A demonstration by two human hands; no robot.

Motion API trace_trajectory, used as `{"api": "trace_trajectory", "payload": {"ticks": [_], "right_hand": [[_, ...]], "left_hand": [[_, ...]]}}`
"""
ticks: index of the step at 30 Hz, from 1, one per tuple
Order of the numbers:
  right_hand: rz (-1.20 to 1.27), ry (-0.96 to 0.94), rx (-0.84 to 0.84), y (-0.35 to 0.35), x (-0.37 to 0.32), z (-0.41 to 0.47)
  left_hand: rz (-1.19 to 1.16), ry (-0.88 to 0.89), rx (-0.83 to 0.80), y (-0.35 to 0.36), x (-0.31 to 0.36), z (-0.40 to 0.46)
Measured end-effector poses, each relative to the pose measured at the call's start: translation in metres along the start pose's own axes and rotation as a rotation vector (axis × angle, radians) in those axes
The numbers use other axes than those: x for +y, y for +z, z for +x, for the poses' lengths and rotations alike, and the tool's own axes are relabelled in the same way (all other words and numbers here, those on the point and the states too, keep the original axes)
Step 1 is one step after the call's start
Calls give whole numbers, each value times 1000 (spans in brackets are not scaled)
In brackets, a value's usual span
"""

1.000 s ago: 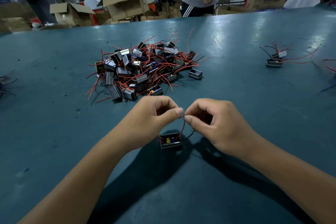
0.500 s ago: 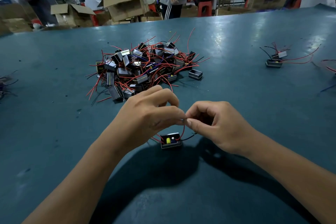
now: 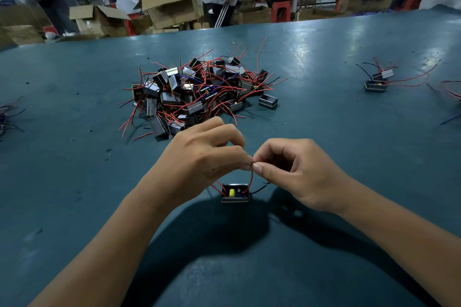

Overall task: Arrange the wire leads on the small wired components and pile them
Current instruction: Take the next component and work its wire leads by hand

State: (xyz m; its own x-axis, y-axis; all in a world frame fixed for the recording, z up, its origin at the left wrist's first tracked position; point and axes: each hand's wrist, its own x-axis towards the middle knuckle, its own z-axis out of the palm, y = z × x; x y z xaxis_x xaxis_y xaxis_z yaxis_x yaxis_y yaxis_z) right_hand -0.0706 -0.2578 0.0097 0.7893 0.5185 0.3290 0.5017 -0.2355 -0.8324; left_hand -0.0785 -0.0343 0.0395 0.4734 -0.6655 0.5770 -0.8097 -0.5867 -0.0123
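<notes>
A small black box component (image 3: 235, 194) with a yellow part inside sits on the teal table (image 3: 324, 132) just below my hands. A red wire lead (image 3: 251, 179) rises from it to my fingertips. My left hand (image 3: 202, 162) and my right hand (image 3: 296, 172) meet above the box, and both pinch the lead's upper end between thumb and forefinger. A black lead (image 3: 259, 188) trails from the box toward the right. Behind my hands lies a big heap of like components (image 3: 199, 90) tangled in red wires.
Two components with long red leads (image 3: 379, 81) lie at the far right. One empty black case (image 3: 268, 101) sits beside the heap. Dark wires (image 3: 10, 114) show at the left edge. Cardboard boxes (image 3: 172, 7) and people stand beyond the table's far edge.
My left hand has rotated and lifted, its fingers spreading more above the box. The pinch point stays above the component. A person in the background has walked to the left.
</notes>
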Motion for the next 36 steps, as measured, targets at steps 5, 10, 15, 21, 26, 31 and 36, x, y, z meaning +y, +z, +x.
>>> {"api": "trace_trajectory", "payload": {"ticks": [5, 10, 15, 21, 26, 31, 36], "right_hand": [[-115, -65, 30, 0, -2, -1], [-214, -128, 60, 0, -6, -2], [-254, -162, 75, 2, -8, -2], [-141, -81, 67, 2, -3, -1], [-98, -13, 74, 1, 0, 0], [-76, 10, 69, 1, 1, 0], [-48, 7, 53, 0, 3, 0]], "left_hand": [[-71, -25, -18, 3, -1, 0], [-483, -332, -124, 5, 3, -1], [-960, -782, -200, 6, 10, 2], [-1083, -919, -190, 10, 14, 6], [-721, -721, -76, 5, 4, 2], [-467, -356, -18, 0, -3, -2], [-386, -260, -35, 6, -5, -3]]}}
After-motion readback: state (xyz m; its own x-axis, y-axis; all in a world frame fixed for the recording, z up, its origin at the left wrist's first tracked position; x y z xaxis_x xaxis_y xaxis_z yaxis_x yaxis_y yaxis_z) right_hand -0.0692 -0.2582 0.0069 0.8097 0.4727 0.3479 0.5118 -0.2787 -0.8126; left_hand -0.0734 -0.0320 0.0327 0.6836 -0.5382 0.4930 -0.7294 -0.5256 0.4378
